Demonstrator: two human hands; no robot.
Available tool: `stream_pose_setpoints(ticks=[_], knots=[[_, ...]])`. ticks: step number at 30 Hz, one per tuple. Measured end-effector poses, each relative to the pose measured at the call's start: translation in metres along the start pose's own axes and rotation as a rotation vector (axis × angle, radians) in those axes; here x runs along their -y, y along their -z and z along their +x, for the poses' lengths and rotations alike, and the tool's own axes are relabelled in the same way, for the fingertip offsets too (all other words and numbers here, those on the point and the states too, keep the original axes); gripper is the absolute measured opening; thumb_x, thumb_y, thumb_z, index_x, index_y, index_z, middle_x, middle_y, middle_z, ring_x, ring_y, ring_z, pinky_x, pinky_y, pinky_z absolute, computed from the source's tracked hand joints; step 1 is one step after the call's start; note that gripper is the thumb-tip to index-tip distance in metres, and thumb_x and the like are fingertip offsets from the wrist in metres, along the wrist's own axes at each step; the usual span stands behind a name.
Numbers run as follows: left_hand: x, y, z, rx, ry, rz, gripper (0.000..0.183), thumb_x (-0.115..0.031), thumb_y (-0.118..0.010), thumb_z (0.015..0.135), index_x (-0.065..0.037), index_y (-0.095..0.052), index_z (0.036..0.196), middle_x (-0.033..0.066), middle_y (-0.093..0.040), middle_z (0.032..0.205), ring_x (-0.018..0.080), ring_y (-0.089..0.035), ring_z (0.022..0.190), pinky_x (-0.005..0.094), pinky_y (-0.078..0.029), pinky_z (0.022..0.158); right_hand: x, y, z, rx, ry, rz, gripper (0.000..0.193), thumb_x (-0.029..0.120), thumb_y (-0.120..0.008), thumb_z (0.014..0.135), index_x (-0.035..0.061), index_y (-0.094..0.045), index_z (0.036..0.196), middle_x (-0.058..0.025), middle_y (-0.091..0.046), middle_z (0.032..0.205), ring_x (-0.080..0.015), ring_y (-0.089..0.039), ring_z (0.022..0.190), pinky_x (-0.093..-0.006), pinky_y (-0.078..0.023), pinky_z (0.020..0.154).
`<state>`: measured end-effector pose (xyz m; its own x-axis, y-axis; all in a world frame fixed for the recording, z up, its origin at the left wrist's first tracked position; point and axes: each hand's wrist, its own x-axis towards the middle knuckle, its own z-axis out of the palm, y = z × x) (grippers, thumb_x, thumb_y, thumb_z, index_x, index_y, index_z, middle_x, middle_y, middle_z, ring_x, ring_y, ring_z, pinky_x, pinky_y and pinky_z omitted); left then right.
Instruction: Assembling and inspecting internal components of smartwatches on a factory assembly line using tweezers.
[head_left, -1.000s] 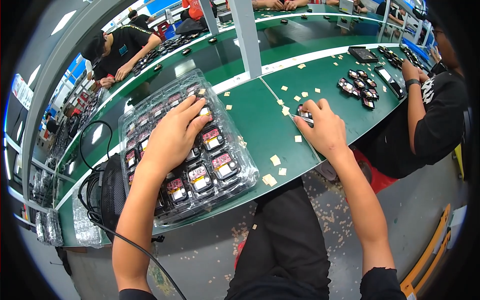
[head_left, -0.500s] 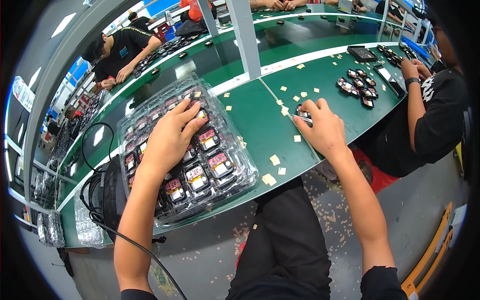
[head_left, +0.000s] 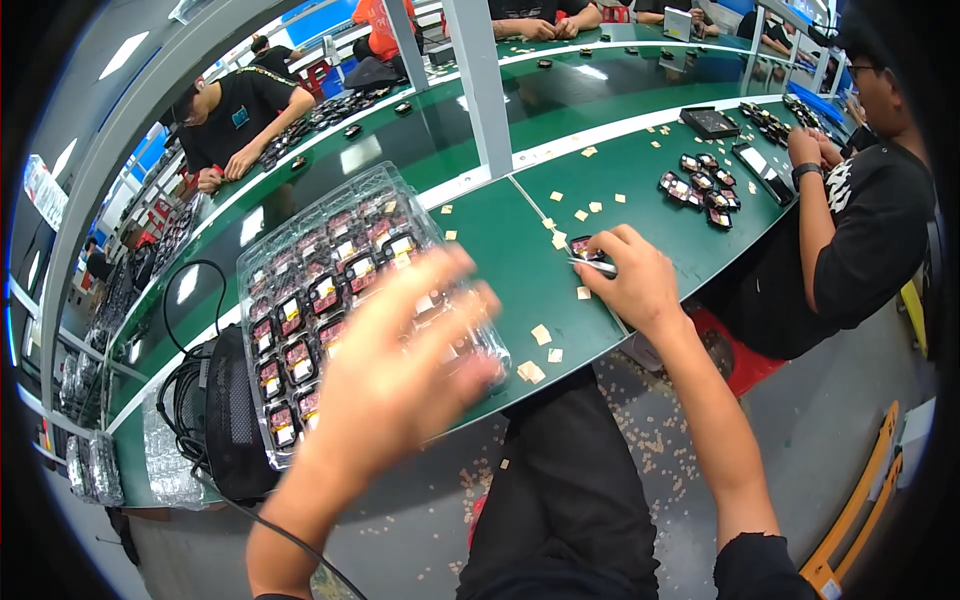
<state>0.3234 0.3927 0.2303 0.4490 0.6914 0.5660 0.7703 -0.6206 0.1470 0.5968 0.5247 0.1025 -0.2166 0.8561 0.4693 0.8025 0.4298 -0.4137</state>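
My left hand [head_left: 405, 365] is raised over the right side of a clear plastic tray [head_left: 262, 450], blurred by motion, its fingers apart and nothing visible in them. Rows of small black square device housings [head_left: 300, 357] with reddish circuit boards and white-and-yellow parts fill the tray. Part of the tray is hidden behind that hand. On the green table, my right hand [head_left: 640, 275] is closed on slim silver tweezers [head_left: 598, 266], whose tips point left. One more device housing [head_left: 583, 246] lies right beside the tweezers, partly covered by my fingers.
Small tan paper squares [head_left: 541, 334] are scattered over the table. A cluster of housings [head_left: 700, 188], a black box [head_left: 710, 122] and a phone-like slab [head_left: 762, 172] lie to the right, near a seated co-worker [head_left: 850, 220]. A grey post [head_left: 477, 90] rises ahead; a black mesh bag [head_left: 238, 415] with cables sits left.
My left hand has lifted off the devices in the tray and moved right and toward me. My right hand stays near the single housing, with the tweezers now more visible. The view has shifted slightly.
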Motion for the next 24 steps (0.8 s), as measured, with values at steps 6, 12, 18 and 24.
stream_pose_setpoints(ticks=[6, 12, 18, 24], knots=[[-0.071, -0.052, -0.076, 0.149, -0.392, -0.306, 0.034, -0.023, -0.081, 0.086, -0.007, -0.076, 0.116, 0.0128, -0.071, 0.125, 0.0283, -0.070, 0.115, 0.0429, -0.057, 0.102, 0.015, 0.009, -0.012, 0.020, 0.088, 0.029, 0.033, 0.034, -0.083, 0.084, 0.0085, -0.070, 0.100, -0.0060, -0.073, 0.106, -0.0333, -0.073, 0.085, -0.0432, -0.058, 0.072], [-0.111, -0.109, -0.131, 0.192, -0.033, -0.768, 0.044, -0.031, -0.079, 0.091, -0.005, -0.071, 0.125, 0.0124, -0.065, 0.137, 0.0283, -0.066, 0.122, 0.0423, -0.053, 0.106, 0.027, 0.018, -0.024, 0.097, 0.063, 0.073, 0.038, 0.029, -0.090, 0.077, 0.0055, -0.069, 0.098, -0.0130, -0.076, 0.118, -0.0350, -0.074, 0.094, -0.0392, -0.059, 0.080], [-0.124, -0.117, -0.137, 0.146, 0.063, -0.893, 0.044, -0.028, -0.082, 0.089, -0.005, -0.071, 0.126, 0.0137, -0.065, 0.135, 0.0317, -0.067, 0.117, 0.0417, -0.055, 0.102, 0.019, 0.010, -0.031, -0.030, 0.175, 0.167, 0.019, 0.015, -0.082, 0.084, 0.0063, -0.071, 0.096, -0.0077, -0.075, 0.102, -0.0296, -0.071, 0.077, -0.0385, -0.056, 0.066], [-0.108, -0.098, -0.128, -0.205, 0.323, -0.503, 0.039, -0.008, -0.084, 0.079, -0.010, -0.077, 0.117, 0.0121, -0.073, 0.118, 0.0301, -0.072, 0.112, 0.0412, -0.060, 0.094, 0.085, 0.052, -0.083, 0.239, -0.199, 0.884, 0.028, 0.010, -0.078, 0.090, 0.0002, -0.072, 0.115, -0.0046, -0.072, 0.093, 0.0024, -0.049, 0.060, -0.0184, -0.038, 0.054]])
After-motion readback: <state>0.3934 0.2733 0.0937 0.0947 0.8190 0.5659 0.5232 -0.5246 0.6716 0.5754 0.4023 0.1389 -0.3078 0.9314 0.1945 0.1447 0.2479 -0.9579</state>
